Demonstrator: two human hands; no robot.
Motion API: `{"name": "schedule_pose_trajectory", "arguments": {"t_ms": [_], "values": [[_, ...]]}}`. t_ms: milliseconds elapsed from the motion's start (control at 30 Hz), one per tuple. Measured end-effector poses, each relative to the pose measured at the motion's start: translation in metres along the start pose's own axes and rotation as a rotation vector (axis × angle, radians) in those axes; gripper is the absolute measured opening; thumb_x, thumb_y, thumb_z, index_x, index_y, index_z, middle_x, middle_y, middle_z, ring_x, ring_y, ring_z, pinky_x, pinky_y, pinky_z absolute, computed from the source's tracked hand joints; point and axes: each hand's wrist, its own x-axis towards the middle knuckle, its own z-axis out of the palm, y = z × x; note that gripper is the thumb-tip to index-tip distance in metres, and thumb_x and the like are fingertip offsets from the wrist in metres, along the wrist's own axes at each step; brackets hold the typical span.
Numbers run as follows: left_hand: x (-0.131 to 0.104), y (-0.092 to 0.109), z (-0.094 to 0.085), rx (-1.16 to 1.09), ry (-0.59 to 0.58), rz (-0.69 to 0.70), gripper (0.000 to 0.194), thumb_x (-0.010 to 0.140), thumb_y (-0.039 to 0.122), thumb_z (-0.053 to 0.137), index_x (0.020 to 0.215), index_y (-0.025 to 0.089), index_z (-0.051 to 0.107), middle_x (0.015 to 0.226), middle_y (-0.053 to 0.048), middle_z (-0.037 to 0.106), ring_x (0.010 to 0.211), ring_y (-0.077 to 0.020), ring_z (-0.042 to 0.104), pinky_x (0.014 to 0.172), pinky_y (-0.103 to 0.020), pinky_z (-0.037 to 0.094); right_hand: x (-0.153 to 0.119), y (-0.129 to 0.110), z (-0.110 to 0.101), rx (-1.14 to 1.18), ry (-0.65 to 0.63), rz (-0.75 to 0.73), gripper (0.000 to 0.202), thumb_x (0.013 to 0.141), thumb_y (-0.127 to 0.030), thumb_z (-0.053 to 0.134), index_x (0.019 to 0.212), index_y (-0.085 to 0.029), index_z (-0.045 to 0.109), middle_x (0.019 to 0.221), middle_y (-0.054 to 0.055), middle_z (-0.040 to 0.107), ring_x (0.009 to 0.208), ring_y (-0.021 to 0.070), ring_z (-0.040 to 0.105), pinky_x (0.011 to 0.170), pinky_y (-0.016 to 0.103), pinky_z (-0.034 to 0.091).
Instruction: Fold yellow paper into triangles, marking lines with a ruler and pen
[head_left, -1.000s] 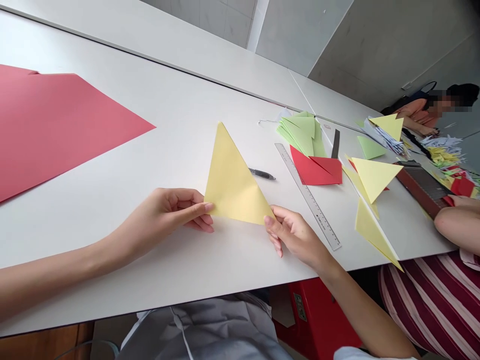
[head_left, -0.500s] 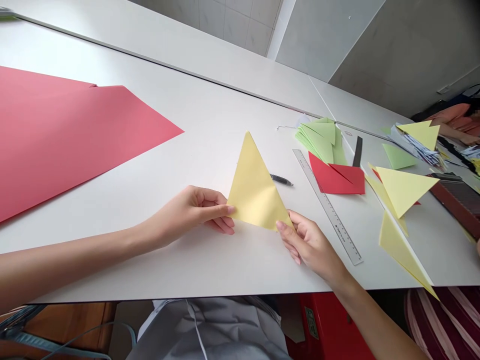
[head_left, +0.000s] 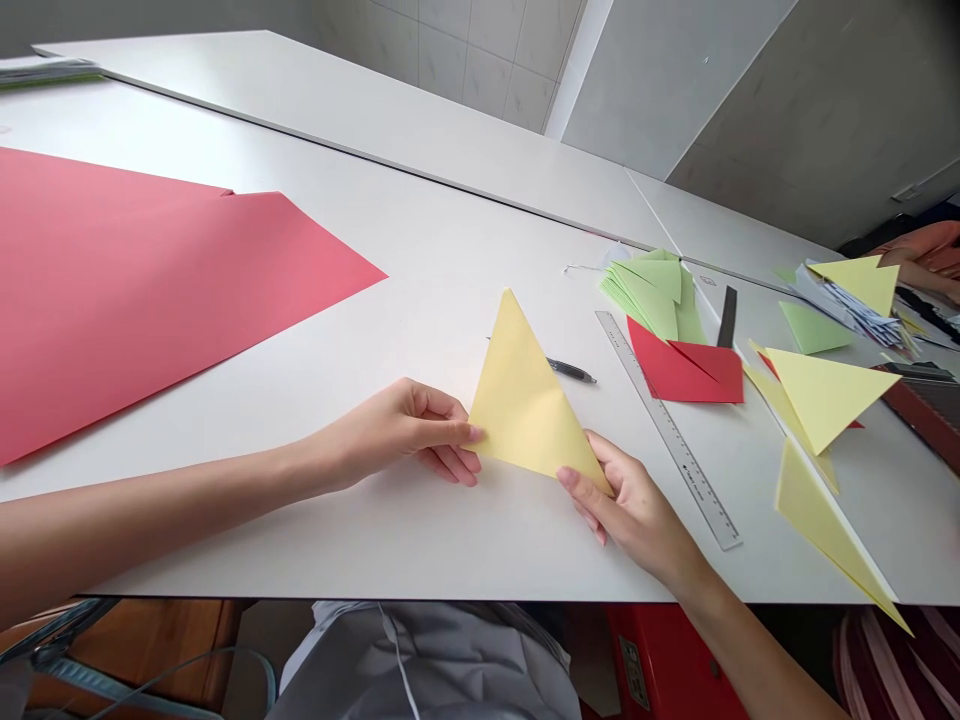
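A yellow paper triangle [head_left: 525,400] is held above the white table [head_left: 300,540] with its point away from me. My left hand [head_left: 427,430] pinches its left lower corner between thumb and fingers. The right lower corner is gripped by my right hand [head_left: 622,500], thumb on top and fingers underneath. Behind the triangle lies a black pen [head_left: 571,371], partly hidden by the paper. A clear ruler [head_left: 675,440] lies to the right, near folded red paper [head_left: 697,372].
Large red paper [head_left: 150,290] covers the left of the table. Green folded papers [head_left: 649,290], a dark strip [head_left: 727,318] and yellow papers [head_left: 829,395] lie on the right. Another person's arm [head_left: 922,265] shows at the far right.
The view has shifted a little, so the table and papers appear slightly lower and to the right. Both hands still hold the yellow triangle, which looks tilted slightly more.
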Motion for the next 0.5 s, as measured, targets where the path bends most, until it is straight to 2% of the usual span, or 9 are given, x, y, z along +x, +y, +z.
{"name": "schedule_pose_trajectory", "arguments": {"t_ms": [233, 500], "values": [[-0.001, 0.0016, 0.0019, 0.035, 0.028, -0.004, 0.031, 0.07, 0.043, 0.079, 0.059, 0.019, 0.062, 0.075, -0.004, 0.075, 0.074, -0.0192, 0.072, 0.073, -0.029, 0.058, -0.0011, -0.0045, 0.0044, -0.037, 0.031, 0.003, 0.038, 0.092, -0.056, 0.056, 0.107, -0.021, 0.053, 0.057, -0.008, 0.033, 0.051, 0.0086, 0.03, 0.049, 0.021, 0.032], [-0.0003, 0.0007, 0.001, 0.025, 0.016, 0.0, 0.028, 0.072, 0.04, 0.079, 0.06, 0.018, 0.065, 0.075, -0.003, 0.075, 0.074, -0.0184, 0.073, 0.073, -0.026, 0.058, -0.0025, -0.0056, 0.0045, -0.026, 0.033, 0.005, 0.035, 0.091, -0.051, 0.059, 0.109, -0.021, 0.055, 0.059, -0.007, 0.035, 0.053, 0.0092, 0.031, 0.05, 0.022, 0.034]]}}
